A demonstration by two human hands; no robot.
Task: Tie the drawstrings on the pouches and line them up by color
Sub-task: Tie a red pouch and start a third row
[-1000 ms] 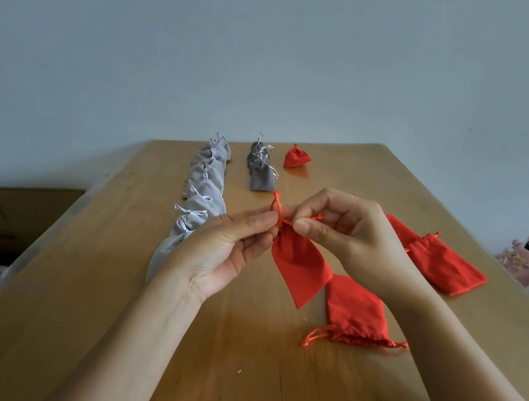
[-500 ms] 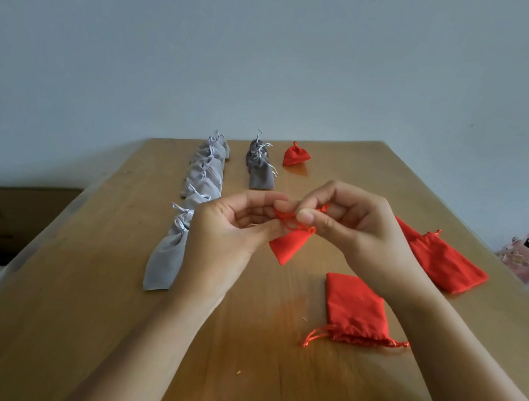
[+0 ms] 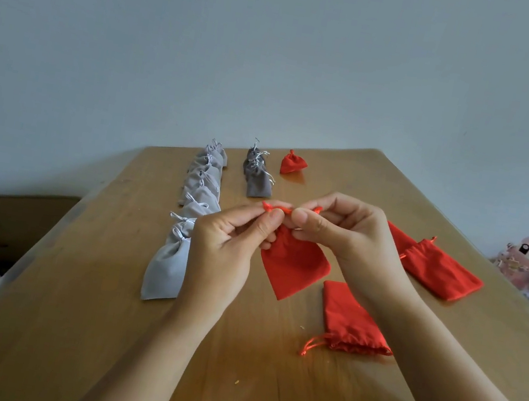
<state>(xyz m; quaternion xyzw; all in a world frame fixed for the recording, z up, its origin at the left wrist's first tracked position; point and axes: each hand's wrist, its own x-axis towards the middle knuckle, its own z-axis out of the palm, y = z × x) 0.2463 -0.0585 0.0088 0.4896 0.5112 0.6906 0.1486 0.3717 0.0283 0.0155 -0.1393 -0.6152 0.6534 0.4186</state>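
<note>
Everything is being viewed through one wide-angle camera worn on the head, being aimed forward and down. The left hand [image 3: 219,255] and right hand [image 3: 347,237] are being framed close, mid-picture, while the desk [image 3: 92,318] is being shown running beyond them toward the wall [image 3: 280,47].

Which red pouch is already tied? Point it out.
The far red pouch at the table's end, beside the dark grey row. Its neck is cinched into a knot; the held pouch is mid-tie and the flat red pouches lie untied.
</note>
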